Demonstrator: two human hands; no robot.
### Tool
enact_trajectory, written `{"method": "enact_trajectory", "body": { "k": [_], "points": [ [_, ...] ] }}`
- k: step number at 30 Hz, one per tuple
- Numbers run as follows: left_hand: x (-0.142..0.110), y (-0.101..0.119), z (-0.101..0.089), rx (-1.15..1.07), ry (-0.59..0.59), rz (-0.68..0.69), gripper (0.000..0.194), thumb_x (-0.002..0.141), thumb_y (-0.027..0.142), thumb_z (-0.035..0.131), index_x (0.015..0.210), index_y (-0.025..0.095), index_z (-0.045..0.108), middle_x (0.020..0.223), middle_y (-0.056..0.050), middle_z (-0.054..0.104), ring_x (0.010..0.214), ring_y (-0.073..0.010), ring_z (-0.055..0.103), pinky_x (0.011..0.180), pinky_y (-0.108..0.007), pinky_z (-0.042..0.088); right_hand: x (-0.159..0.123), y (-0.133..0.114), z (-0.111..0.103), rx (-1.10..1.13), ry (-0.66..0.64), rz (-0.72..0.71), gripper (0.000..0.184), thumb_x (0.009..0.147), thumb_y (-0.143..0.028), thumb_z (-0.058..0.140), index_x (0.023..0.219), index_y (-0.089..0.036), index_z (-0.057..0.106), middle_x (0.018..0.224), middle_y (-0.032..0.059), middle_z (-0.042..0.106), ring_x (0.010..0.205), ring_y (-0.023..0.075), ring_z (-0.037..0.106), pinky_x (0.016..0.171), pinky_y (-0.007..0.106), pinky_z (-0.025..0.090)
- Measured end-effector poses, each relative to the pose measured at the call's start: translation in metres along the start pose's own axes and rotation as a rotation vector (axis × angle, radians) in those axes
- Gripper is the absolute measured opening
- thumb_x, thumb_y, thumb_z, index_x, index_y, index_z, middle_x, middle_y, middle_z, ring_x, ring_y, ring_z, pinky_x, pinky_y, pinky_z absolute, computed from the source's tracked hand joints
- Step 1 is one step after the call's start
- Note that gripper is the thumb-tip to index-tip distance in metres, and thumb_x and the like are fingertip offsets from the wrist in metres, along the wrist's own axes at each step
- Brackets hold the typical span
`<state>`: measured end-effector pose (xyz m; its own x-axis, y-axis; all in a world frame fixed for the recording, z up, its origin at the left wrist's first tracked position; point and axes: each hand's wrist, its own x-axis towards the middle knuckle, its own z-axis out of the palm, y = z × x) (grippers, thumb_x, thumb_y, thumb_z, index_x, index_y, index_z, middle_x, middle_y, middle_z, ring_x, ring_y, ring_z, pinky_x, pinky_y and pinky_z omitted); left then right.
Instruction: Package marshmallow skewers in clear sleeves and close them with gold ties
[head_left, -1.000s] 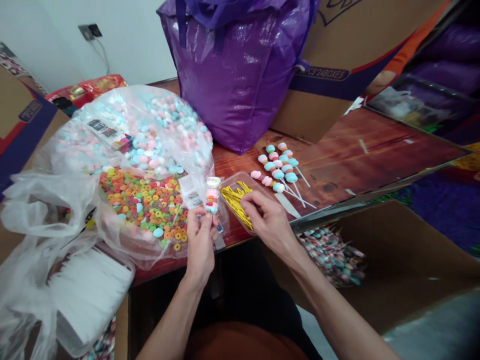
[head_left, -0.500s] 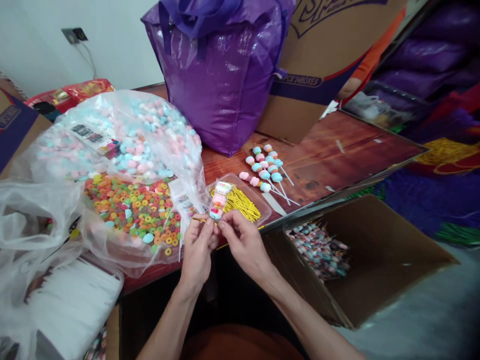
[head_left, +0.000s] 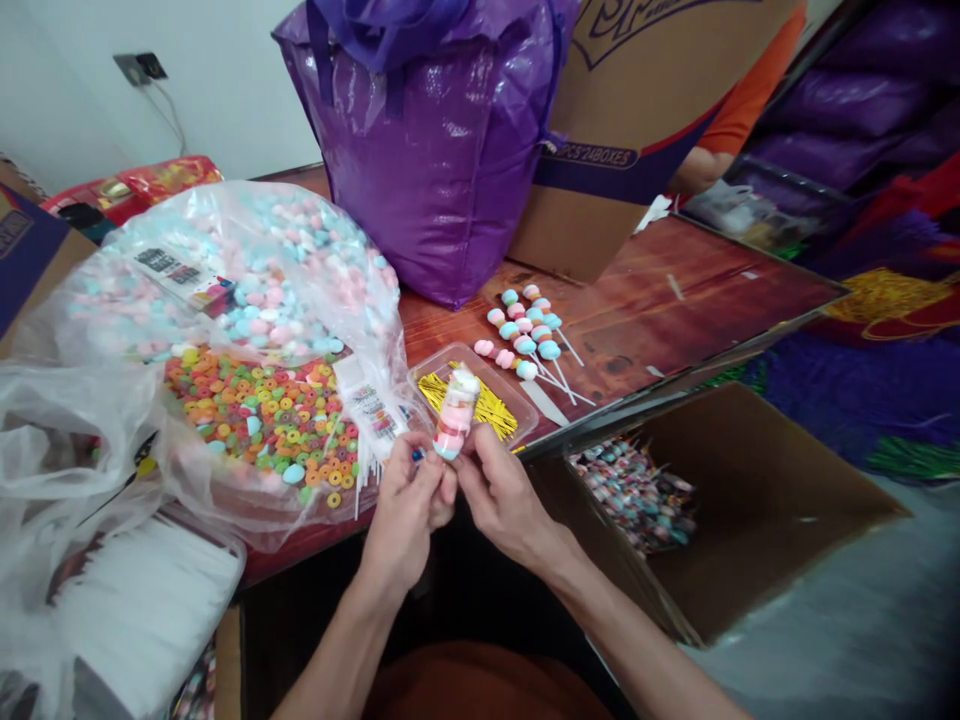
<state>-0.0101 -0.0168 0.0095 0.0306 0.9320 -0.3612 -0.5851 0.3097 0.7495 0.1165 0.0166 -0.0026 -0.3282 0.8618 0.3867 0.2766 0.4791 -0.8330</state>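
My left hand (head_left: 405, 505) and my right hand (head_left: 514, 500) meet just in front of the table edge, fingers pinched together at the lower end of a candy skewer (head_left: 455, 418). Pink, red and pale blue sweets show through its clear printed wrapper, which points upward. A small blue bit shows at the left fingertips; its kind is unclear. Whatever lies between the fingertips at the wrapper's base is hidden. Just behind the skewer is a clear plastic tray (head_left: 526, 402) of gold twist ties (head_left: 491, 408). Several unwrapped candy skewers (head_left: 525, 328) lie beyond it.
At left, a large clear bag (head_left: 360, 215) holds marshmallows and ring sweets (head_left: 262, 420). White sticks (head_left: 142, 610) fill a container nearby. A purple bag (head_left: 442, 170) and a carton (head_left: 570, 230) stand behind. An open box (head_left: 750, 520) at right holds wrapped skewers. Another person's arm (head_left: 705, 165) shows behind the carton.
The wrapped skewer has moved slightly right and stands more upright, turned in my fingers. The gold strip seen at my left fingers is no longer visible. My right hand has shifted slightly right.
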Motion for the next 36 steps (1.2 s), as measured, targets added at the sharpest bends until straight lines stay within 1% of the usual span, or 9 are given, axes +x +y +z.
{"method": "enact_trajectory", "body": {
  "k": [3, 8, 13, 15, 19, 24, 29, 32, 36],
  "points": [
    [-0.004, -0.013, 0.001, 0.193, 0.117, 0.218, 0.03, 0.086, 0.047, 0.07, 0.094, 0.019, 0.066, 0.063, 0.004, 0.05, 0.053, -0.0063, 0.038, 0.049, -0.017, 0.032, -0.002, -0.005, -0.001, -0.071, -0.002, 0.1, 0.015, 0.095, -0.016, 0.044, 0.082, -0.024, 0.04, 0.072, -0.0027, 0.049, 0.062, 0.0136, 0.046, 0.059, 0.026, 0.038],
    [-0.003, -0.014, -0.005, 0.22, 0.163, 0.183, 0.031, 0.078, 0.042, 0.08, 0.095, 0.017, 0.073, 0.064, 0.003, 0.054, 0.056, -0.0063, 0.04, 0.051, -0.018, 0.034, 0.001, -0.01, -0.013, 0.06, -0.122, 0.247, 0.015, 0.099, -0.022, 0.046, 0.085, -0.022, 0.051, 0.071, -0.0033, 0.054, 0.061, 0.0124, 0.049, 0.058, 0.025, 0.042],
    [0.006, 0.002, -0.004, -0.219, 0.17, -0.139, 0.043, 0.052, 0.027, 0.096, 0.081, 0.015, 0.067, 0.064, 0.004, 0.056, 0.051, -0.0024, 0.04, 0.044, -0.012, 0.029, -0.003, -0.001, -0.013, -0.139, 0.039, -0.089, 0.024, 0.1, -0.013, 0.043, 0.1, -0.02, 0.066, 0.091, 0.0054, 0.069, 0.083, 0.0155, 0.067, 0.072, 0.027, 0.053],
    [0.008, 0.005, -0.002, -0.281, 0.175, -0.21, 0.046, 0.049, 0.023, 0.097, 0.08, 0.014, 0.065, 0.066, 0.004, 0.056, 0.052, -0.0019, 0.042, 0.043, -0.01, 0.028, -0.005, 0.002, -0.012, -0.252, 0.082, -0.249, 0.026, 0.098, -0.01, 0.047, 0.107, -0.021, 0.07, 0.104, 0.0089, 0.072, 0.096, 0.0188, 0.069, 0.081, 0.031, 0.055],
    [0.003, 0.004, 0.002, -0.322, 0.137, -0.247, 0.042, 0.053, 0.02, 0.095, 0.082, 0.015, 0.065, 0.068, 0.005, 0.056, 0.054, -0.0034, 0.047, 0.042, -0.01, 0.03, -0.005, -0.001, -0.01, -0.374, 0.139, -0.366, 0.023, 0.095, -0.01, 0.052, 0.103, -0.021, 0.071, 0.094, 0.0087, 0.074, 0.086, 0.0199, 0.069, 0.078, 0.034, 0.056],
    [0.002, 0.001, 0.01, -0.244, 0.051, -0.13, 0.032, 0.064, 0.032, 0.091, 0.084, 0.019, 0.07, 0.077, 0.002, 0.063, 0.07, -0.0105, 0.06, 0.063, -0.021, 0.052, -0.004, -0.019, -0.004, -0.337, 0.215, -0.233, 0.02, 0.096, -0.011, 0.045, 0.089, -0.018, 0.062, 0.08, 0.0086, 0.066, 0.075, 0.0203, 0.062, 0.07, 0.034, 0.052],
    [-0.003, 0.011, 0.016, -0.028, -0.085, 0.093, 0.046, 0.08, 0.065, 0.068, 0.082, 0.019, 0.076, 0.108, -0.009, 0.067, 0.104, -0.0231, 0.061, 0.088, -0.032, 0.052, -0.01, -0.04, -0.02, -0.078, 0.259, 0.029, 0.018, 0.097, -0.013, 0.046, 0.083, -0.021, 0.053, 0.077, 0.0015, 0.058, 0.072, 0.015, 0.058, 0.067, 0.028, 0.049],
    [-0.014, 0.009, 0.02, 0.209, -0.103, 0.161, 0.052, 0.087, 0.061, 0.061, 0.059, 0.018, 0.071, 0.095, -0.01, 0.065, 0.102, -0.0234, 0.059, 0.091, -0.031, 0.049, -0.018, -0.051, -0.034, -0.037, 0.281, 0.011, 0.016, 0.097, -0.011, 0.049, 0.086, -0.021, 0.056, 0.079, 0.0014, 0.06, 0.073, 0.0147, 0.059, 0.067, 0.027, 0.049],
    [-0.024, -0.004, 0.029, 0.349, -0.117, 0.148, 0.034, 0.087, 0.05, 0.068, 0.07, 0.021, 0.076, 0.09, -0.007, 0.064, 0.091, -0.0206, 0.058, 0.087, -0.031, 0.048, -0.037, -0.056, -0.042, -0.026, 0.358, 0.01, 0.02, 0.094, -0.008, 0.054, 0.096, -0.023, 0.067, 0.085, 0.0046, 0.068, 0.079, 0.0183, 0.064, 0.07, 0.031, 0.052]
  ]
}}
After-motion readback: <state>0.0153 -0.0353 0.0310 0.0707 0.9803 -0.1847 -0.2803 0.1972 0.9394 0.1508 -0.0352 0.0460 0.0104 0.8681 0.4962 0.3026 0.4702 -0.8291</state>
